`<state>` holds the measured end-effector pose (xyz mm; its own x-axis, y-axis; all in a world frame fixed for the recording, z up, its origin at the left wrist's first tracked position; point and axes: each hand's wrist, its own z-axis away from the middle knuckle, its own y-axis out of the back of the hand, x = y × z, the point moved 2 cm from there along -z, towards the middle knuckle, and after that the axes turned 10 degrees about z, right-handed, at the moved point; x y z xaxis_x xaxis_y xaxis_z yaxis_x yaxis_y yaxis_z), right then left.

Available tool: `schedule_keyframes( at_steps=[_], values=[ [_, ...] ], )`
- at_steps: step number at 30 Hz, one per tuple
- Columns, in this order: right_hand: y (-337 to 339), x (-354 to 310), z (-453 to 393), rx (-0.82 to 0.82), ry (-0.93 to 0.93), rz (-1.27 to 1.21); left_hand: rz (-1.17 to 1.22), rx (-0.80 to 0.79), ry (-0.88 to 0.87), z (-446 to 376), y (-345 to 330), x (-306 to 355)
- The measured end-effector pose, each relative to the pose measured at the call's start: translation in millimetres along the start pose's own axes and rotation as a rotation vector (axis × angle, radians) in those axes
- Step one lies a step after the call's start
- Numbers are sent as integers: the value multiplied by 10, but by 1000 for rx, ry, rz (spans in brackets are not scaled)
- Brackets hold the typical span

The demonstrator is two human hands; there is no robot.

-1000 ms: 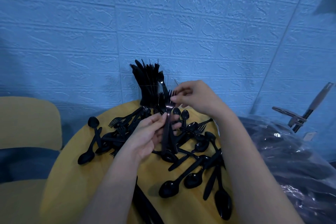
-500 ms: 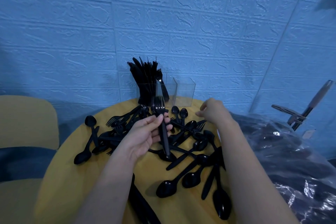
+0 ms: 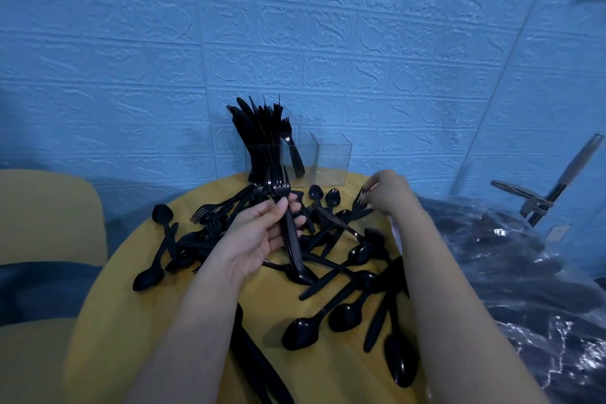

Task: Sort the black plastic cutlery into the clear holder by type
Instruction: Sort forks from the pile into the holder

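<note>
Left grip (image 3: 262, 233) holds forks (image 3: 284, 207); spoons (image 3: 328, 315) crowd table (image 3: 131, 321).

Holder (image 3: 331, 157) is set at the surface's (image 3: 137, 321) far edge against the wall (image 3: 328, 26), knives (image 3: 259, 134) packed in its left compartment, loose cutlery (image 3: 328, 259) scattered before it, chair (image 3: 46, 216) at left.

The holder (image 3: 296, 157) stands at the table's (image 3: 137, 315) far edge against the wall (image 3: 295, 26): its left compartment is packed with knives (image 3: 259, 131), the middle holds one fork (image 3: 292, 149), the right is open from above. Loose cutlery (image 3: 331, 259) crowds the tabletop before it. Bare table lies near left, and a plastic bag (image 3: 524, 272) borders the right.
</note>
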<state>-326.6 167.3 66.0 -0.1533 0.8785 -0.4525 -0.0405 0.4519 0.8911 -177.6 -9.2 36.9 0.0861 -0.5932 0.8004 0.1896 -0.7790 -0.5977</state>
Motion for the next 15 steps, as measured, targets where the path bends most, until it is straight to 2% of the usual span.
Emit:
schedule_keyframes(
  at_steps=[5,9,11,15],
  values=[
    [403,-254,200,212,188,-132,-12,6,-12,3,23,30],
    [663,-504,441,276,387,-281,-4,27,-28,14,48,70],
    [710,-614,544,222,490,-371,-2,38,-36,15,59,86],
    [560,-822,660,-16,646,-413,-18,22,-31,33,43,96]
  ],
)
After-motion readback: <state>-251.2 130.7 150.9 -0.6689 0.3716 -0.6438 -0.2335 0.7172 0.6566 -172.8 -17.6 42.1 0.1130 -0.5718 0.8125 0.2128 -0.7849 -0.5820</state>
